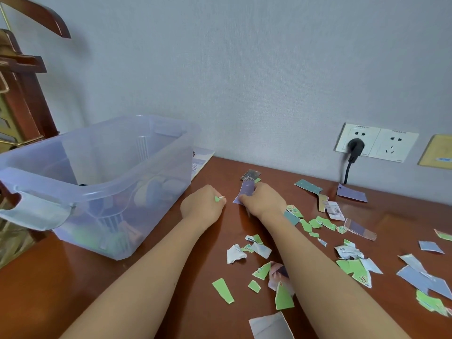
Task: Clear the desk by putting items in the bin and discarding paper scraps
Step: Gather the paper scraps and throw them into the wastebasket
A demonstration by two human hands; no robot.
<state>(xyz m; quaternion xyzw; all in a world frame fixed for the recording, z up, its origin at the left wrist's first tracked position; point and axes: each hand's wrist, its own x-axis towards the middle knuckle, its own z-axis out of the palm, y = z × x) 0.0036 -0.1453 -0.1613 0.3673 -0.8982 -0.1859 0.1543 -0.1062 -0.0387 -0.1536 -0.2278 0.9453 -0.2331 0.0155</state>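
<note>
The right hand (265, 201) curls its fingers on a torn purple paper scrap (245, 190), long axis running away from the fingertips. The left hand (201, 207) pinches a small green paper scrap (217, 198). The translucent plastic bin (132, 183) lies just left of its fingers, so that hand is the nearer.

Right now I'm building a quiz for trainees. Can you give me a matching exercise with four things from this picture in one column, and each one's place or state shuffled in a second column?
Things
1. left hand
2. right hand
3. bin
4. plug

Places or states
A. sits in the wall socket
B. pinches a small green scrap
C. stands on the left of the desk, with items inside
D. grips a purple paper

Pairs: 1-B, 2-D, 3-C, 4-A
</note>
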